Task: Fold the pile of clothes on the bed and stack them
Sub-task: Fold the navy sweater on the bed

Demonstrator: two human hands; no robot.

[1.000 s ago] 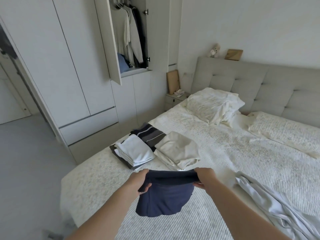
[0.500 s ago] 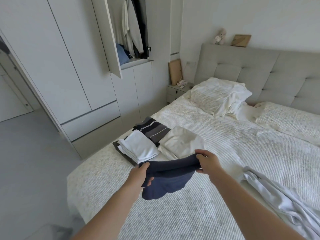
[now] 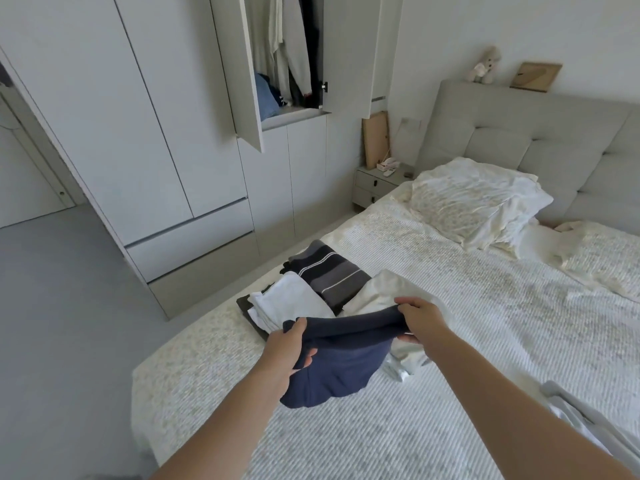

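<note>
A: Your hands, what have they got?

B: Both grip the navy garment (image 3: pixel 341 362). Your left hand (image 3: pixel 285 355) curls round its left end, thumb on top; your right hand (image 3: pixel 420 318) pinches the right end, fingers wrapped over the folded edge.

A: How does it lie?

B: The top fold is a band stretched between your hands, long axis left to right, right end higher and farther from you. The rest hangs below the band, and its bottom seems to touch the bed (image 3: pixel 381 427).

A: Where over the bed?

B: Near the left edge, just in front of the folded pieces. It overlaps the cream folded garment (image 3: pixel 377 292) in view; whether they touch you cannot tell.

A: The stack?

B: White folded garment (image 3: pixel 287 301) on something dark, striped grey garment (image 3: pixel 329 268) behind it, cream one to the right, all close together.

A: Unfolded?

B: A pale grey garment (image 3: pixel 595 420) crumpled at your lower right, well apart from the navy one
</note>
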